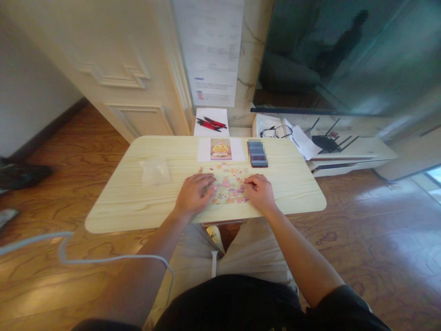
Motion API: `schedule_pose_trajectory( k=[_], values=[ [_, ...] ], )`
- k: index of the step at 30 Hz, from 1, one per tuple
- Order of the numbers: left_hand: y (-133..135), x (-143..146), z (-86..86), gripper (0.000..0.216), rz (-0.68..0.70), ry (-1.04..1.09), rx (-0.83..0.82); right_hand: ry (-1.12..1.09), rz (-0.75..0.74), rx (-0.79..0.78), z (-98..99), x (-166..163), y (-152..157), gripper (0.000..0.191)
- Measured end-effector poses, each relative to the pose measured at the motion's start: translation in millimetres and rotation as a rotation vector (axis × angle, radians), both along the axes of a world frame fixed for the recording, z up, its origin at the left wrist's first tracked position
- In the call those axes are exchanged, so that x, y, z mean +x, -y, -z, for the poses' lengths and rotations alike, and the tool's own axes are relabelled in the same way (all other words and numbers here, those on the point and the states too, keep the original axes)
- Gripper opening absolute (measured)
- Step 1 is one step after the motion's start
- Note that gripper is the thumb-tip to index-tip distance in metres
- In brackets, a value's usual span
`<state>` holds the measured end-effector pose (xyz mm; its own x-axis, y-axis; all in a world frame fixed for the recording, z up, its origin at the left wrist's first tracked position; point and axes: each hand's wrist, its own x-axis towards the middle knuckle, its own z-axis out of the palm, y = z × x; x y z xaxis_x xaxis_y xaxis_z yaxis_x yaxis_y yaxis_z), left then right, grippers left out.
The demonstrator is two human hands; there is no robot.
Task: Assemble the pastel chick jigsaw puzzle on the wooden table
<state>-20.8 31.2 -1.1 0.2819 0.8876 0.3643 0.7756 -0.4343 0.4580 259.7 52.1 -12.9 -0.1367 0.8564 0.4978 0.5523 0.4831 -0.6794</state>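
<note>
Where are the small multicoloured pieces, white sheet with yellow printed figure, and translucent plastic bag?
Multicoloured pieces [237, 193]: head view, purplish part of the cluster.
White sheet [221, 149]: head view, printed yellow figure.
Plastic bag [155, 173]: head view, its middle.

Home living room: dark screen [344, 55], router [325, 143] on cabinet [374, 154], panelled door [113, 50] (wood-grain floor [361, 230]).

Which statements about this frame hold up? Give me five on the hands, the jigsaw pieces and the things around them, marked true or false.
1. Jigsaw pieces lie between the left hand and the right hand. True.
2. The smartphone lies left of the printed picture. False: it lies to the right.
3. A translucent plastic bag lies on the tabletop, on the left hand's side. True.
4. The red-and-black pens lie on the tabletop. False: they lie on a white surface beyond its far edge.
5. The right hand touches the plastic bag. False: it is at the jigsaw pieces.
</note>
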Motion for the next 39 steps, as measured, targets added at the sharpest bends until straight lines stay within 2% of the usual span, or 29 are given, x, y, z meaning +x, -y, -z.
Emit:
schedule_pose_trajectory(
  k=[5, 10, 13, 22, 39],
  values=[
    [0, 0, 0.4, 0.037, -0.004, 0.006, -0.01, -0.074, 0.025, 0.024, 0.4, 2, 1, 0.024],
    [1, 0, 0.2, 0.037, -0.006, 0.012, -0.012, -0.273, 0.227, -0.025, -0.2, 8, 3, 0.022],
    [1, 1, 0.3, 0.037, -0.006, 0.014, -0.01, -0.354, 0.29, -0.084, -0.9, 10, 2, 0.021],
    [0, 0, 1.6, 0.035, 0.002, 0.019, -0.003, -0.396, 0.304, -0.151, -2.4, 10, 1, 0.02],
    [0, -1, 2.2, 0.036, 0.013, 0.003, -0.006, -0.412, 0.333, -0.183, 0.3, 12, -1, 0.02]
  ],
)
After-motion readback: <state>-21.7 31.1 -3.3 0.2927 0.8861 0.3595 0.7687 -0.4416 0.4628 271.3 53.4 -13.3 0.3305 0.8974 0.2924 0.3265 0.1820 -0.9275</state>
